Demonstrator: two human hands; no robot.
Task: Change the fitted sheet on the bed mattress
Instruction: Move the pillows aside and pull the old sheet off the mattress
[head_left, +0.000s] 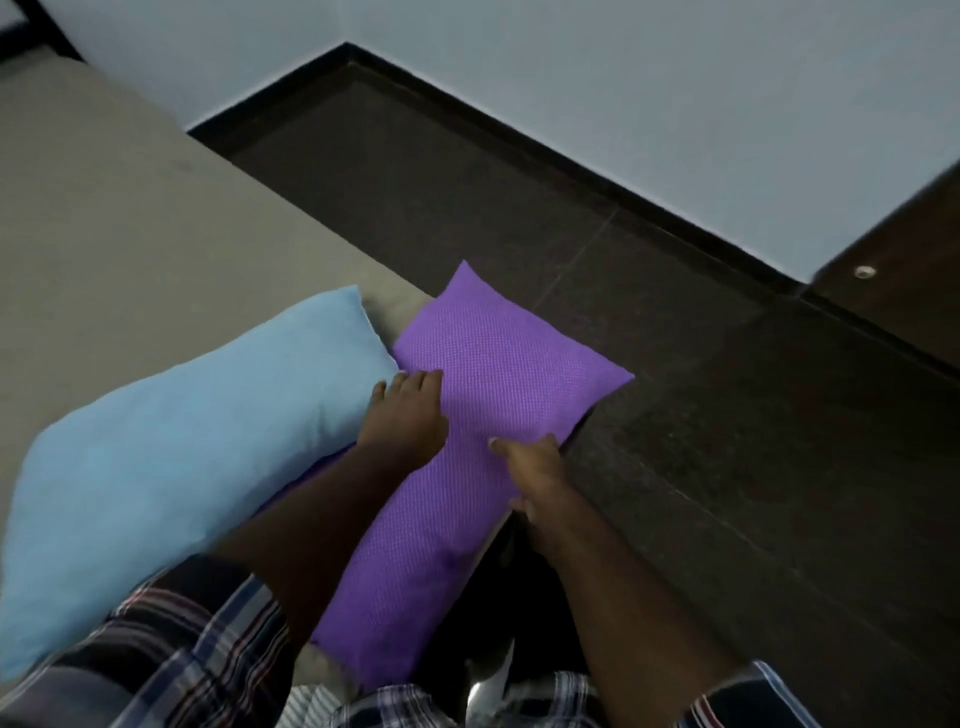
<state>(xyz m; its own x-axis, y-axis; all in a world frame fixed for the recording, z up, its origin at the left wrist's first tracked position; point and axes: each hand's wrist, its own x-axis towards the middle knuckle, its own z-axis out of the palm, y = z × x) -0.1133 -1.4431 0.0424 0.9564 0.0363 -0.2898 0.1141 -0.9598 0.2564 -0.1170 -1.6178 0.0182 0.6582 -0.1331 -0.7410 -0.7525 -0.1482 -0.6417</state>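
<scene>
A purple pillow (467, 395) lies at the right edge of the beige mattress (130, 218), partly overhanging it. A light blue pillow (182, 447) lies beside it on the left, its edge over the purple one. My left hand (405, 415) rests flat on the purple pillow next to the blue pillow's corner. My right hand (535, 478) grips the purple pillow's right edge, thumb on top and fingers hidden under it. The mattress surface looks smooth and plain.
Dark tiled floor (675, 364) runs along the right of the bed up to a pale wall (623, 78) with a dark skirting. A dark wooden door or cabinet (904, 270) stands at the far right.
</scene>
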